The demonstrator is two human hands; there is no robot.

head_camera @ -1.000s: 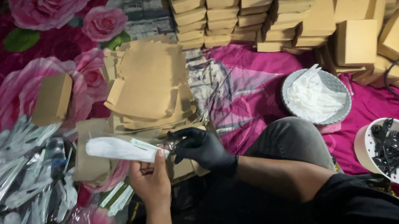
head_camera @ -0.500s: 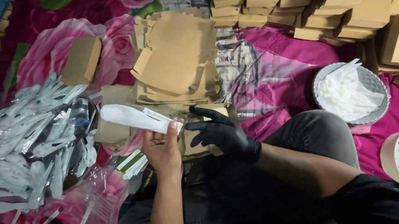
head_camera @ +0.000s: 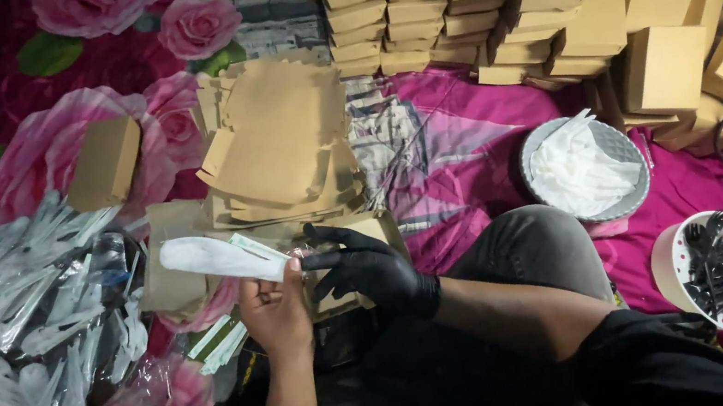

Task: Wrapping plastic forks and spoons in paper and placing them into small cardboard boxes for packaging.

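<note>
The bare left hand [head_camera: 275, 312] is closed around a long white folded napkin [head_camera: 218, 258] with a thin white-and-green paper stick [head_camera: 257, 245] on it. The black-gloved right hand [head_camera: 368, 270] pinches the napkin's near end with bent fingers. The napkin sticks out to the left, above a pile of clear plastic cutlery packets [head_camera: 23, 322].

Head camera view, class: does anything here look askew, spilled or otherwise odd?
Yes. The flat cardboard blanks lie in a fanned, crooked pile, unlike the neat folded boxes behind. Only the right hand wears a black glove; the left hand is bare.
</note>
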